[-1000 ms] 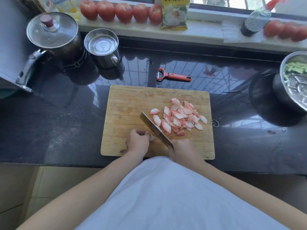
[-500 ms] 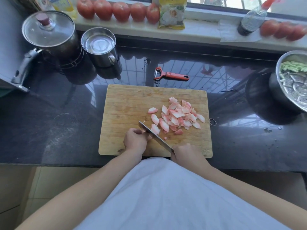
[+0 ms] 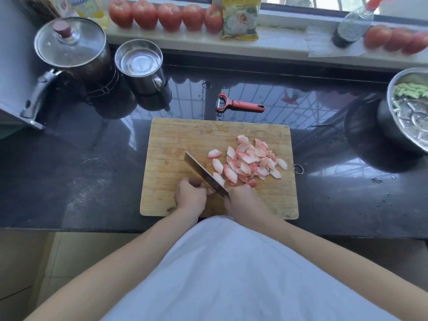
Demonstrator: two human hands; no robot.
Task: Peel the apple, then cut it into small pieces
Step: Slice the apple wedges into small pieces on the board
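**me:** Apple pieces [image 3: 249,158] are piled on the right half of the cutting board [image 3: 176,140], pinkish and pale, no skin that I can see. My left hand [image 3: 190,194] is curled over the last bit of apple at the near edge of the board, right against the blade. That bit is mostly hidden under my fingers, so I can't say how much is left. My right hand [image 3: 243,199] is wrapped around the handle of the knife [image 3: 203,173], blade angled away toward the far left.

**other:** Looks slippery. How's it handling?

**me:** My guess is wet, light and firm, so it'll want to skate on the wood. I'd keep it cut-face down and pinch it from the top with fingertips tucked back, since there's hardly any room next to the edge.

**other:** Peeler done with?

**me:** Seems so, the peeler [image 3: 239,104] is lying on the worktop [image 3: 92,172] beyond the board.
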